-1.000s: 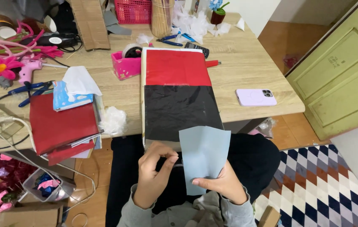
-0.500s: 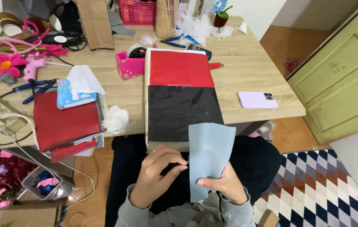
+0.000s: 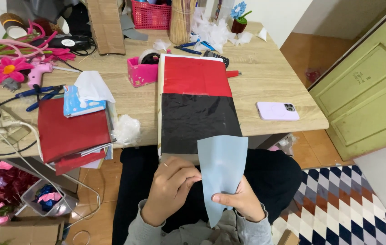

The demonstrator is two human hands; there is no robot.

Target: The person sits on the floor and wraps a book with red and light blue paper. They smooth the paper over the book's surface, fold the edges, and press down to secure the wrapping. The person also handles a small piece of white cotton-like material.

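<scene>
A pale blue sheet of paper (image 3: 220, 170) is held upright over my lap, curling inward at its lower part. My left hand (image 3: 172, 188) pinches its left edge with closed fingers. My right hand (image 3: 238, 204) grips the sheet from the lower right, thumb on its front. Just beyond the paper, a long board covered in red and black sheets (image 3: 197, 106) lies on the wooden table (image 3: 270, 77) and overhangs its near edge.
A lilac phone (image 3: 277, 110) lies right of the board. A pink tape dispenser (image 3: 142, 72), tissue packet (image 3: 81, 100) and red folders (image 3: 70, 134) sit to the left, with pink flowers (image 3: 9, 68), pliers and cables. A red basket (image 3: 153, 14) stands behind. A green door (image 3: 370, 86) is at right.
The blue sheet has risen slightly and curled more at its bottom. My left hand's fingers have closed tighter on its left edge; the view shifted a little.
</scene>
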